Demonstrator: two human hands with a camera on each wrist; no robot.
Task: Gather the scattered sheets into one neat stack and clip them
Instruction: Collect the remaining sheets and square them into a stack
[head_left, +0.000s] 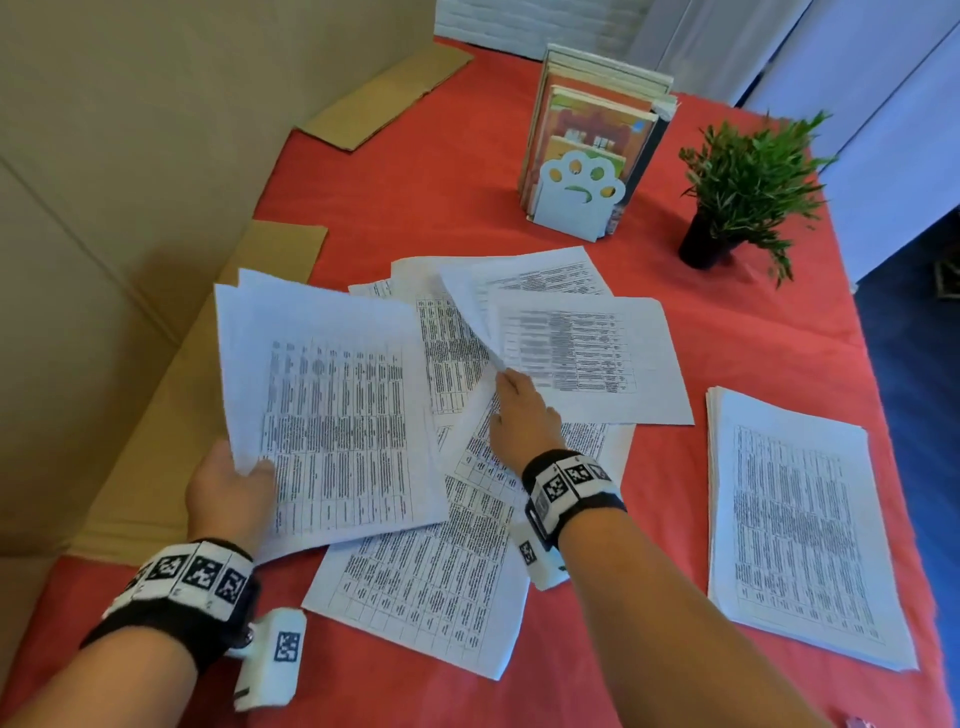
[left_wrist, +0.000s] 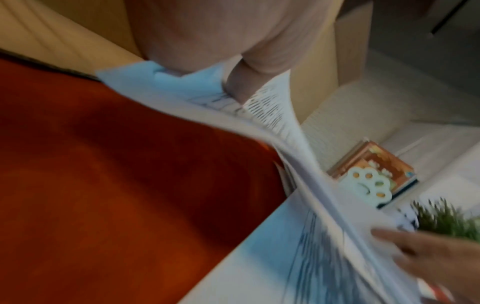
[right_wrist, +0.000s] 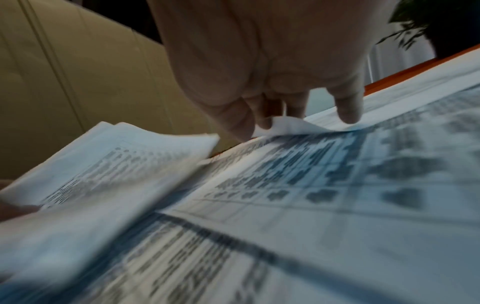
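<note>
Both hands are occupied with printed paper. A small bundle of sheets (head_left: 327, 410) is gripped at its near left corner by the left hand (head_left: 228, 493), thumb on the printed face and fingers hidden beneath; the bundle is held tilted above the red tablecloth (head_left: 426, 208), overlapping the loose pages below it. In the left wrist view the thumb (left_wrist: 241, 82) is seen pressed onto the top page, with the paper bending away from it. The corner of one curled sheet (head_left: 470, 312) is pinched by the right hand (head_left: 519, 415), between thumb and fingertips, and that corner is lifted off the pile while the rest of the page stays down. In the right wrist view the raised corner is seen caught at the fingertips (right_wrist: 348, 111), though the picture is blurred.

Scattered sheets (head_left: 587, 353) are spread at differing angles across the middle of the table, overlapping one another, with one large page (head_left: 431, 587) lying nearest the person under the held bundle. A separate squared stack (head_left: 800, 530) is laid to the right, apart from the loose pages. Beyond the paper, a row of books (head_left: 597, 119) is kept upright by a white paw-shaped bookend (head_left: 576, 202), and a small potted plant (head_left: 748, 182) is placed to its right. Flattened cardboard (head_left: 384, 98) is laid along the left edge of the table.
</note>
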